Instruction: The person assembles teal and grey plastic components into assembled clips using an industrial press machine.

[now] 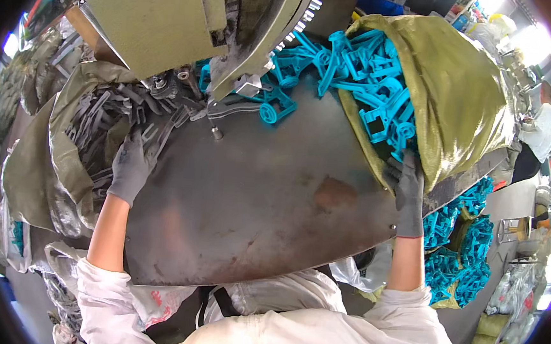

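Observation:
My left hand [129,169], in a grey glove, is at the mouth of a drab sack on the left. Its fingers are closed around slim grey metal pieces [153,139] with forked ends; how many is unclear. A heap of similar grey parts [100,115] fills that sack. My right hand [409,193], also gloved in grey, reaches to the lower lip of an olive sack [463,89] on the right. Its fingers look stretched out and apart, close to the bright blue plastic parts [382,103] spilling from the sack; the fingertips are in shadow.
A large olive-green machine [149,19] with a toothed wheel stands over the far side of a dark metal table [254,196]. A grey lever arm [238,110] sits beneath it. More blue parts [458,261] lie in sacks below the table's right edge. A person [540,130] is at far right.

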Available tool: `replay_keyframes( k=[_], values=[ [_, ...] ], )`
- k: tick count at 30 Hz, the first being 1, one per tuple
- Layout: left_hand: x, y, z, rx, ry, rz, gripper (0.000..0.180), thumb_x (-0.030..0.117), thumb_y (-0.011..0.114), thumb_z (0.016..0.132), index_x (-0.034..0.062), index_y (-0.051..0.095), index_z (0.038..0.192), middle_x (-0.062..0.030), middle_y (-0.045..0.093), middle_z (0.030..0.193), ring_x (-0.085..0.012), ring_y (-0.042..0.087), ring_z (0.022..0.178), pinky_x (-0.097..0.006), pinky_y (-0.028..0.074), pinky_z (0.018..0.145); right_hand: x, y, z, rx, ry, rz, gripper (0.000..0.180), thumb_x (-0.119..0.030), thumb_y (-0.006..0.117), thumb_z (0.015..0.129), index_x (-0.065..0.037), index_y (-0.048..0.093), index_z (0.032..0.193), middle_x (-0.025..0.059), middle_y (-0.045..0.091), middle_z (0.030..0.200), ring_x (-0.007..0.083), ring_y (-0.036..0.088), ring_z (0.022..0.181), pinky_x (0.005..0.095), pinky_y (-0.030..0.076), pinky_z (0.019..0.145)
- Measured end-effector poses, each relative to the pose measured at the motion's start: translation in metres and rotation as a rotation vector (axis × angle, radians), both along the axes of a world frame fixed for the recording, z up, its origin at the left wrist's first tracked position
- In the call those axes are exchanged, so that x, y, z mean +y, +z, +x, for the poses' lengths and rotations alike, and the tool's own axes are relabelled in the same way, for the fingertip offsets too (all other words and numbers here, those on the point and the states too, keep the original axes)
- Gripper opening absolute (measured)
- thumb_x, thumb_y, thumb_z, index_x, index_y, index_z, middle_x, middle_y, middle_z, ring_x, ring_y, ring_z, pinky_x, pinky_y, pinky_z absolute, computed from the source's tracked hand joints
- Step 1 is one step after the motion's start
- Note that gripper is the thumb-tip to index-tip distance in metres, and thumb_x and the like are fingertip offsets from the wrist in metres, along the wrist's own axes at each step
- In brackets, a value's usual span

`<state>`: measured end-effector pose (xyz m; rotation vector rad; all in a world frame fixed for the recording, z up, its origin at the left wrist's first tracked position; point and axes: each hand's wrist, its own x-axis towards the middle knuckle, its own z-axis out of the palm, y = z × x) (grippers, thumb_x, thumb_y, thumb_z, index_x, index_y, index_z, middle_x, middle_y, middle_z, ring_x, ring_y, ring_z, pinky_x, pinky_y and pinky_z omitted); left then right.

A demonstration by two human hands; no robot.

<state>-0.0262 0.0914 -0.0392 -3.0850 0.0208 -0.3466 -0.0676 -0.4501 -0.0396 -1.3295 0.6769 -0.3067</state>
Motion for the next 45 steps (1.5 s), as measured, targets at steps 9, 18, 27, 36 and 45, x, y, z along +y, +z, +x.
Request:
replay_keyframes(
  k=[9, 18, 27, 36, 45],
  values=[
    [-0.087, 0.063, -0.014, 0.311, 0.089, -1.088, 0.035, 0.031, 0.053, 0.092, -0.0023, 0.06, 0.1, -0.0045, 0.059, 0.078, -0.0129, 0.055, 0.067, -0.026, 0.043, 0.058, 0.092, -0.01, 0.007, -0.346, 0.007, 0.414, 0.024, -0.001, 0.053, 0.088, -0.006, 0.055, 0.112, 0.0099, 0.058, 0.098, 0.017, 0.056, 0.074, 0.0282, 0.049, 0.063],
    [-0.102, 0.026, 0.001, 0.182, -0.498, -1.053, 0.027, 0.029, 0.047, 0.095, 0.0044, 0.058, 0.101, -0.002, 0.061, 0.079, -0.0089, 0.058, 0.064, -0.023, 0.046, 0.056, 0.213, 0.033, 0.049, -0.138, 0.749, 0.101, 0.052, -0.009, 0.049, 0.087, -0.012, 0.036, 0.138, 0.0064, 0.058, 0.103, 0.0116, 0.049, 0.063, 0.022, 0.04, 0.051],
    [-0.117, 0.036, 0.009, 0.52, 0.033, -1.694, 0.025, 0.028, 0.05, 0.094, 0.0052, 0.06, 0.1, -0.001, 0.06, 0.079, -0.0078, 0.056, 0.062, -0.023, 0.047, 0.057, 0.19, 0.054, 0.08, -0.56, 0.329, -0.374, 0.054, 0.003, 0.05, 0.086, -0.006, 0.036, 0.136, 0.0076, 0.059, 0.093, 0.0053, 0.051, 0.063, 0.02, 0.044, 0.054],
    [-0.119, 0.049, 0.01, 0.579, 0.034, -1.669, 0.025, 0.026, 0.05, 0.094, 0.0042, 0.059, 0.101, -0.003, 0.063, 0.079, -0.0116, 0.06, 0.065, -0.027, 0.05, 0.057, 0.23, 0.039, 0.072, 0.04, 0.868, 0.067, 0.052, -0.011, 0.056, 0.083, -0.009, 0.041, 0.133, 0.0043, 0.059, 0.081, 0.0071, 0.046, 0.051, 0.0203, 0.036, 0.043],
    [-0.103, 0.022, 0.021, 0.602, -0.082, -1.473, 0.024, 0.009, 0.056, 0.083, -0.0025, 0.055, 0.105, -0.0132, 0.064, 0.084, -0.0229, 0.062, 0.069, -0.033, 0.052, 0.064, 0.244, 0.044, 0.068, 0.005, 1.069, -0.087, 0.055, -0.014, 0.054, 0.083, -0.008, 0.039, 0.135, 0.0046, 0.059, 0.081, 0.0068, 0.046, 0.051, 0.0195, 0.036, 0.044]
  ],
)
